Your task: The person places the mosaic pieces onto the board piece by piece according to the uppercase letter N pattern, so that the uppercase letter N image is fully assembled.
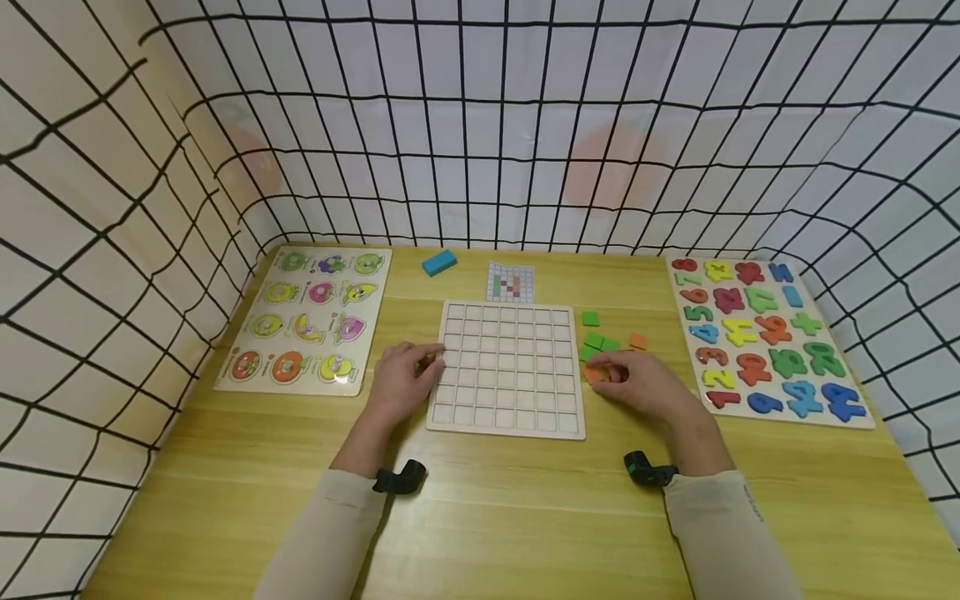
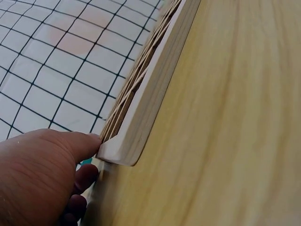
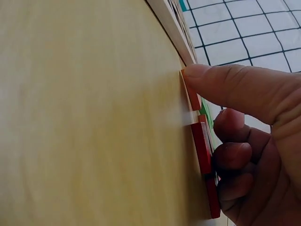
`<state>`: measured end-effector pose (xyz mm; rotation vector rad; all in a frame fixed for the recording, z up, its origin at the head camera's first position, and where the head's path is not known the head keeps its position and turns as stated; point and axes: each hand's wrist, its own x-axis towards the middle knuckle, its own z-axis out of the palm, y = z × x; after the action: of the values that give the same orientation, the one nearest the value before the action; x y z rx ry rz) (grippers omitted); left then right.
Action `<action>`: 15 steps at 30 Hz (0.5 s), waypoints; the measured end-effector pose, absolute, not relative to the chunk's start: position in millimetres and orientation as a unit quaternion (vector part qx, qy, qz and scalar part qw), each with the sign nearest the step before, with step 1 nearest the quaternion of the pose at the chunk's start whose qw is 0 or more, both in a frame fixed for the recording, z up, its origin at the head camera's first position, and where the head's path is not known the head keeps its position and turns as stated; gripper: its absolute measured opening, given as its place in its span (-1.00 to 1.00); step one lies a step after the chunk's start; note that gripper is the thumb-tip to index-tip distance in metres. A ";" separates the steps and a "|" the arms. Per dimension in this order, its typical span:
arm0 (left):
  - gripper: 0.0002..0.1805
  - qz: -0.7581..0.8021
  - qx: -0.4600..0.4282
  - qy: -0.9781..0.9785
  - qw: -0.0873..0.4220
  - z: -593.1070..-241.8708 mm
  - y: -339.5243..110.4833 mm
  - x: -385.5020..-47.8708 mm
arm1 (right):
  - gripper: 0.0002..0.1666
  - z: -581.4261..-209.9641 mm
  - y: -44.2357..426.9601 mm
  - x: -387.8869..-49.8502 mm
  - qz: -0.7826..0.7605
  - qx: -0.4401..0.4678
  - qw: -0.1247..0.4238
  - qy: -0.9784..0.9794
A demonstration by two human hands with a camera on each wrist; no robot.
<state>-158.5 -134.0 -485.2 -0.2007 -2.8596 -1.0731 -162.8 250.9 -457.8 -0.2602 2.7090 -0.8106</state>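
A square wooden grid board (image 1: 508, 367) lies between the hands, its cells bare. My left hand (image 1: 405, 379) touches the board's left edge; the left wrist view shows the thumb (image 2: 84, 145) at the wooden rim (image 2: 141, 117), the other fingers bent beside it. Off the board's right side, my right hand (image 1: 648, 383) pinches an orange square tile (image 1: 595, 375) by thumb and forefinger, low over the table. In the right wrist view the thumb (image 3: 225, 82) meets that tile, and red tiles (image 3: 202, 150) lie under the curled fingers. Several green tiles (image 1: 594, 340) lie just beyond.
A small printed pattern card (image 1: 510, 282) lies behind the board, beside a blue block (image 1: 438, 262). At left is a fruit puzzle board (image 1: 360, 333); at right, a number puzzle board (image 1: 813, 408). Black wire mesh (image 1: 480, 125) encloses the table's back and sides.
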 end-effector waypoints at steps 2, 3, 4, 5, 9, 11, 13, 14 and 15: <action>-0.66 -0.349 -0.066 -0.934 0.042 -484.8 -133.2 -158.6 | -0.59 -458.7 250.7 -161.4 -0.279 -0.092 0.149 0.944; -0.66 -0.348 -0.066 -0.934 0.043 -484.3 -132.8 -158.4 | -0.59 -459.0 250.7 -161.2 -0.278 -0.092 0.149 0.945; -0.66 -0.347 -0.065 -0.935 0.043 -483.8 -132.5 -158.2 | -0.59 -459.3 250.6 -161.2 -0.276 -0.092 0.147 0.945; -0.66 -0.346 -0.063 -0.935 0.042 -483.4 -132.3 -157.9 | -0.59 -459.6 250.6 -161.2 -0.274 -0.092 0.146 0.946; -0.66 -0.341 -0.063 -0.937 0.043 -483.4 -132.5 -158.4 | -0.57 -459.9 250.2 -162.2 -0.269 -0.089 0.146 0.948; -0.66 -0.342 -0.063 -0.937 0.044 -483.3 -132.3 -158.6 | -0.56 -460.2 250.4 -161.7 -0.271 -0.085 0.144 0.948; -0.66 -0.342 -0.065 -0.936 0.046 -483.3 -132.2 -158.5 | -0.55 -460.3 250.9 -161.2 -0.276 -0.081 0.143 0.947; -0.66 -0.342 -0.066 -0.936 0.046 -483.4 -132.0 -158.5 | -0.54 -460.6 251.4 -160.7 -0.279 -0.078 0.143 0.947; -0.66 -0.343 -0.066 -0.936 0.045 -483.0 -131.7 -158.2 | -0.54 -460.7 251.8 -160.1 -0.281 -0.076 0.143 0.946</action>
<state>-158.2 -131.7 -483.0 -0.2026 -2.8592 -1.0477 -160.1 251.8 -460.7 -0.2193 2.7292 -0.8095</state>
